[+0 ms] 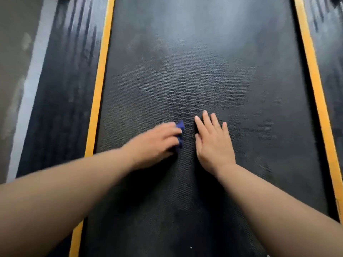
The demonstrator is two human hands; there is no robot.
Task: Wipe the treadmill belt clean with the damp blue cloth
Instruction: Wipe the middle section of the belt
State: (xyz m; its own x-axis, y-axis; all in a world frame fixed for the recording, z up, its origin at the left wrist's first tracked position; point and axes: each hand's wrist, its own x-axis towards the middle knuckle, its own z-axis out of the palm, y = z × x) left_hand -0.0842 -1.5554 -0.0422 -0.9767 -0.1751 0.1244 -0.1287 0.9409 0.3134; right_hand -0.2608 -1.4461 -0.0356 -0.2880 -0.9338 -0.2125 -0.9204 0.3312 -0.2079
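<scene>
The black textured treadmill belt [204,62] fills the middle of the view, with grey dusty streaks toward its far end. My left hand [154,142] presses a bunched blue cloth [180,133] onto the belt near the centre; only the cloth's right edge shows past my fingers, and the hand is motion-blurred. My right hand [213,143] lies flat on the belt just right of the cloth, fingers straight and spread, holding nothing.
Yellow-orange strips run along both belt edges, the left strip [100,80] and the right strip [313,80]. Dark side rails [61,89] lie outside them. A pale grey edge and floor [16,71] show at the far left.
</scene>
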